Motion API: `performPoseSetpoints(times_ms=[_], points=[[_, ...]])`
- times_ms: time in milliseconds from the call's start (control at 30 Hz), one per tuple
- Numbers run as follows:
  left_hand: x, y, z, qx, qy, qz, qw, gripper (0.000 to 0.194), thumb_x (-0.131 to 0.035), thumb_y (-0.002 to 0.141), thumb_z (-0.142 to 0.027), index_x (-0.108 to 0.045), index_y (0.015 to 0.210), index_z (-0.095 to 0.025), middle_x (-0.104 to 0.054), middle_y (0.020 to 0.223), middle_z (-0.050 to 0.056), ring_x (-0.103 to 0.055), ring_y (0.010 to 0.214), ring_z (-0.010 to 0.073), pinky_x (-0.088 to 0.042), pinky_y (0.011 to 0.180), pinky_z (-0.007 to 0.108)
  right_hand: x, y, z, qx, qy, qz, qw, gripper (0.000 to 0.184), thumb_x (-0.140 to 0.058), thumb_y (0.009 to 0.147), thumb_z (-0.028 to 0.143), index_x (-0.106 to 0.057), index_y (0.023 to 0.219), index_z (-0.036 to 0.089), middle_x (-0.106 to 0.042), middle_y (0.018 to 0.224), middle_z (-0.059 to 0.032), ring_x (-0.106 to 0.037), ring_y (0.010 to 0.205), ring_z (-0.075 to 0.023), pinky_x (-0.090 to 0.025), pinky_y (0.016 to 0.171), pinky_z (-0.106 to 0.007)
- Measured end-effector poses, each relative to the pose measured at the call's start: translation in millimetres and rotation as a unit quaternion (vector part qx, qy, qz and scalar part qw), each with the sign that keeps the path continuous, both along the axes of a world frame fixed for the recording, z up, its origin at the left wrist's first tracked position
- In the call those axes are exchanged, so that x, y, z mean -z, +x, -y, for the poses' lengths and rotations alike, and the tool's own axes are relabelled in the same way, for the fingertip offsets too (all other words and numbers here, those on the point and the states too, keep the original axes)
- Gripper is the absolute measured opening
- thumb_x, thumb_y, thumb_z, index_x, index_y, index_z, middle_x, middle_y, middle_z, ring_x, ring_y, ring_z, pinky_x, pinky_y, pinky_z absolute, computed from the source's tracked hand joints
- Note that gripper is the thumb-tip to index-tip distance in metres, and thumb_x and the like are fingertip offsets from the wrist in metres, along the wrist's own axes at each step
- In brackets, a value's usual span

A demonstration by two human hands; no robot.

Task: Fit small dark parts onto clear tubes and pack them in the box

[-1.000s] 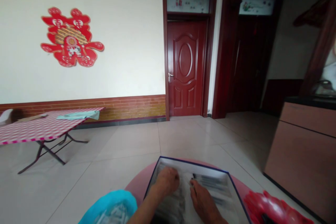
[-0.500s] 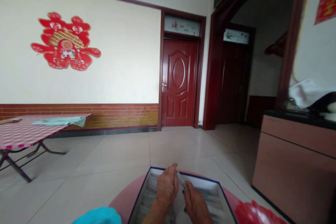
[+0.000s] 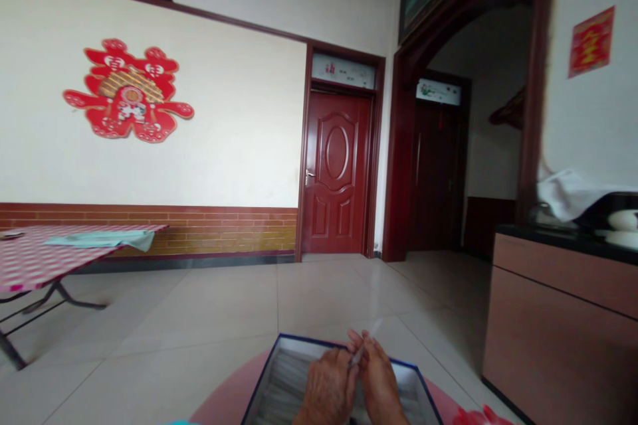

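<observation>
My left hand (image 3: 329, 388) and my right hand (image 3: 379, 382) are raised at the bottom of the view, fingertips meeting. Between them, a thin pale stick-like item (image 3: 367, 344), perhaps in clear wrapping, is pinched and angled up to the right. Both hands are just above an open box with a navy rim (image 3: 284, 378), which holds rows of slim grey-white items (image 3: 286, 385). The hands hide the box's middle and near edge. The box rests on a round pink surface (image 3: 224, 388).
A crumpled red object (image 3: 478, 418) and a blue object (image 3: 174, 423) are cut off by the lower edge. A wood-fronted cabinet (image 3: 548, 319) stands right, a folding table with checked cloth (image 3: 50, 252) left, and a red door (image 3: 335, 172) ahead.
My hands have risen from inside the box, now pinching the thin item above it. The view has tilted upward, so the box, red object and blue object sit lower in the frame.
</observation>
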State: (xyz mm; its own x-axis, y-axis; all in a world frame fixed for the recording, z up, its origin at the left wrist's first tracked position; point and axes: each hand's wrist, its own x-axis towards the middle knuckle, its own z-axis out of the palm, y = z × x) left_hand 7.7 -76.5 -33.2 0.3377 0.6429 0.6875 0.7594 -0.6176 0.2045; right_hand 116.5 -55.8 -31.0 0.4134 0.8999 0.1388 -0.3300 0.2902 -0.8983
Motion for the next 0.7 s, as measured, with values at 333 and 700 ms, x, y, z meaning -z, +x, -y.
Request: performPoseSetpoints(times_ms=[333,700], points=[[-2.5,0.0,-4.4,-0.041,-0.042,-0.033,0.998,0.027,-0.037,0.087,-0.02,-0.058,0.104,-0.02,-0.065,0.088,0.007,-0.061,0.079,0.0181,-0.047,0.069,0.026,-0.7,-7.6,7.6,-0.078,-0.045,-0.085,0.992,0.043,-0.066,0.06,0.051,-0.063,0.085,0.017,-0.071,0.086,-0.0059,-0.065,0.079,-0.0199,-0.05,0.066,-0.029],[-6.5,1.3,-0.6,-0.077,0.024,-0.034,0.996,0.02,-0.044,0.084,-0.021,-0.061,0.092,-0.022,-0.062,0.081,0.005,-0.058,0.076,0.019,-0.046,0.065,0.026,4.1,-8.8,11.6,-0.093,-0.043,-0.081,0.991,0.037,-0.069,0.06,0.046,-0.065,0.08,0.015,-0.071,0.076,-0.005,-0.065,0.072,-0.0174,-0.049,0.063,-0.026]])
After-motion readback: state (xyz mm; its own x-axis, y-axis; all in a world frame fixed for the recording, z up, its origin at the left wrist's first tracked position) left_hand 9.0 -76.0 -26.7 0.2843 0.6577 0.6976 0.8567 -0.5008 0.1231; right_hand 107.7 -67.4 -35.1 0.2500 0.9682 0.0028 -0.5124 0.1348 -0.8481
